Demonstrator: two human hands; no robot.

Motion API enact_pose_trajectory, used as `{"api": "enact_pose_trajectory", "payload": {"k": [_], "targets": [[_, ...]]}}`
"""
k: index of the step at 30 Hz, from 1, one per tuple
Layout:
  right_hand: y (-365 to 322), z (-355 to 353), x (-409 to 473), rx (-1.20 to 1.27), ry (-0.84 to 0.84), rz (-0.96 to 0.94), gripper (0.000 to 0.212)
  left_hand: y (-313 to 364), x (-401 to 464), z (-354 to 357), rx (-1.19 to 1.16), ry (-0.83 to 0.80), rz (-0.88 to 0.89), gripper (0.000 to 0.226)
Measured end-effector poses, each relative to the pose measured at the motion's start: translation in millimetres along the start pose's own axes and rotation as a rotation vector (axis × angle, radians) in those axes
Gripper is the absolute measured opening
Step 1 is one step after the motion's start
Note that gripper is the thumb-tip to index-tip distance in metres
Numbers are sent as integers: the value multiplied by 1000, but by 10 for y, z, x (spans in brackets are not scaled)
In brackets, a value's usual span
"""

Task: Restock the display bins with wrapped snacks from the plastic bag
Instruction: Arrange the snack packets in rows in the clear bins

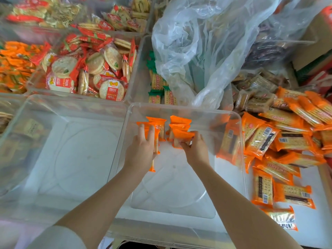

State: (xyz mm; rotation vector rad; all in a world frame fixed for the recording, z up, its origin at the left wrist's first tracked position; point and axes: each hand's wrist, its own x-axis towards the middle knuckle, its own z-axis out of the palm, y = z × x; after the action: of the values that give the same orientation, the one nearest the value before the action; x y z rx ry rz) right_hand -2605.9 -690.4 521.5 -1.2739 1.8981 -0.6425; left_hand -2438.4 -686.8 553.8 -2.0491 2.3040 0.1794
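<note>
Both hands reach down into a clear, square plastic display bin (239, 123) in the middle of the view. The left hand (142, 150) has its fingers curled over a bunch of orange-wrapped cracker packs (158, 126), gripping them from above, with one pack's end poking out below the palm. The right hand (196, 150) pinches a second bunch of the same orange-wrapped packs (180, 130) between thumb and curled fingers. The two bunches sit just beside each other near the bin's far wall, over its bare white floor.

A crumpled translucent plastic bag (206, 42) lies behind this bin, spilling over a bin of green-wrapped cracker packs (158, 87). To the right, outside the bin wall, a loose heap of orange-wrapped crackers (287, 137) spreads across the white tabletop (312, 221). To the left stands another clear bin (71, 159), and behind it a bin of round rice crackers in red-and-clear wrappers (86, 72).
</note>
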Motion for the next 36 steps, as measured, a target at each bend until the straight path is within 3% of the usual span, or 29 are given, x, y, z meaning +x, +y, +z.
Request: {"api": "enact_pose_trajectory", "payload": {"k": [5, 9, 16, 19, 31, 34, 36], "targets": [[-70, 128, -13, -67, 23, -77, 50, -87, -15, 119, 317, 225, 177, 90], [-120, 183, 22, -62, 11, -66, 60, -84, -35, 257, 421, 217, 226, 100], [-160, 190, 47, -141, -4, -89, 53, -48, 52, 118, 352, 211, 130, 85], [-215, 231, 65, -173, -28, -99, 51, -31, 176, 30, 375, 133, 82, 76], [-210, 223, 30, -233, -88, -142, 50, -87, 295, 85, 437, 279, 154, 53], [-247, 239, 37, -199, -133, -95, 60, -101, 200, 42, 441, 279, 164, 69], [-248, 195, 20, -192, -148, -42, 76, -103, 130, -75, 408, 304, 186, 65]]}}
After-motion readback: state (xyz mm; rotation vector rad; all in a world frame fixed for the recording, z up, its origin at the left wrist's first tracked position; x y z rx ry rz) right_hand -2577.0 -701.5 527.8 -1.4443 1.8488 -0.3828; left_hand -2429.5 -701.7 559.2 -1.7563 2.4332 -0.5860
